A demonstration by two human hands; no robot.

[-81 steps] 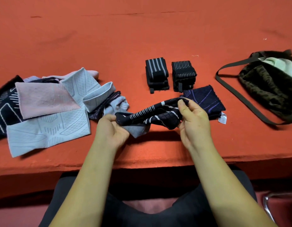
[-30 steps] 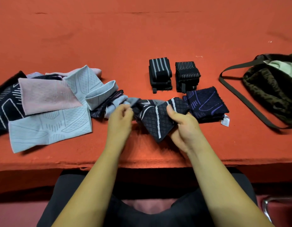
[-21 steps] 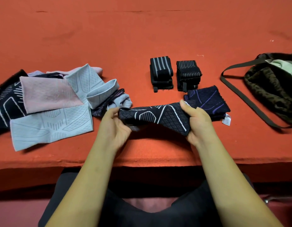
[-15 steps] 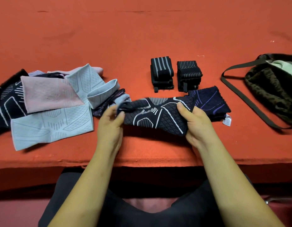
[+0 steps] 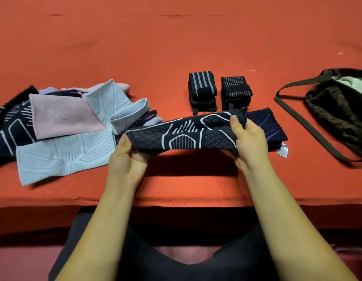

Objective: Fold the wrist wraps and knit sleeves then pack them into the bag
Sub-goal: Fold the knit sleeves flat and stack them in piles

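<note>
A dark knit sleeve with white lines (image 5: 182, 134) is stretched flat between my hands, just above the red table (image 5: 176, 47). My left hand (image 5: 126, 159) pinches its left end and my right hand (image 5: 248, 140) grips its right end. Behind my right hand lies a folded dark sleeve with purple lines (image 5: 267, 126). Two folded black striped wrist wraps (image 5: 202, 89) (image 5: 236, 92) stand side by side further back. A pile of loose light blue, pink and dark sleeves (image 5: 64, 126) lies at the left. The dark brown bag (image 5: 338, 110) sits open at the right.
The bag's long strap (image 5: 304, 120) loops across the table toward the middle. The table's front edge (image 5: 176, 201) runs just below my wrists, with my lap under it. A white label (image 5: 283, 150) sticks out of the folded purple-lined sleeve.
The dark white-lined sleeve went from bunched between my hands to pulled out straight and flat. My hands have moved apart, each at one end of it.
</note>
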